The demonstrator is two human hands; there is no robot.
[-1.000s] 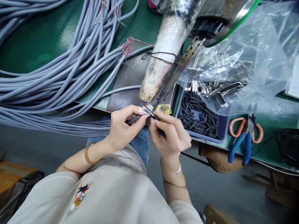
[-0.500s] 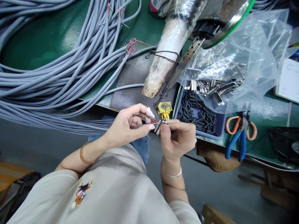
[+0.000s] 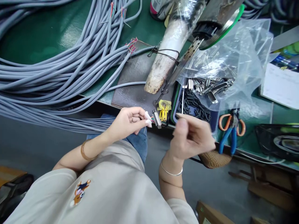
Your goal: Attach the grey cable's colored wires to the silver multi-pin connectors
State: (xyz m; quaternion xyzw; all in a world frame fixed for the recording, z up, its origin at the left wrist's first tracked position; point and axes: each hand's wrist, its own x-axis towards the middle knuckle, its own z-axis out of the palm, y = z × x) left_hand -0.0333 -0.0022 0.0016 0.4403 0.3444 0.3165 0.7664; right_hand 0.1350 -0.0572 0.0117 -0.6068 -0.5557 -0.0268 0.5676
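My left hand (image 3: 132,123), with white covers on thumb and fingertip, is closed on thin coloured wires just behind a metal D-sub connector (image 3: 156,119). The connector points to the right, its pin rows showing. My right hand (image 3: 192,133) is apart from it, blurred, thumb and forefinger pinched at the front rim of a blue tray (image 3: 174,116). A thin pale stick (image 3: 182,101) rises just beyond those fingertips; whether they hold it I cannot tell. Between the hands and the soldering iron lies a yellow clip-like holder (image 3: 163,112).
Grey cables (image 3: 70,71) fill the left. A wrapped soldering iron (image 3: 163,62) slants down over a dark plate (image 3: 130,95). Black sleeves (image 3: 201,113) lie in the tray, under a plastic bag (image 3: 247,62) with connectors. Blue-handled cutters (image 3: 230,133) and orange-handled scissors (image 3: 224,121) are at right.
My right hand has let go of the connector and moved right to the tray's front edge. My left hand keeps the wires, with the connector turned. The view has shifted slightly.
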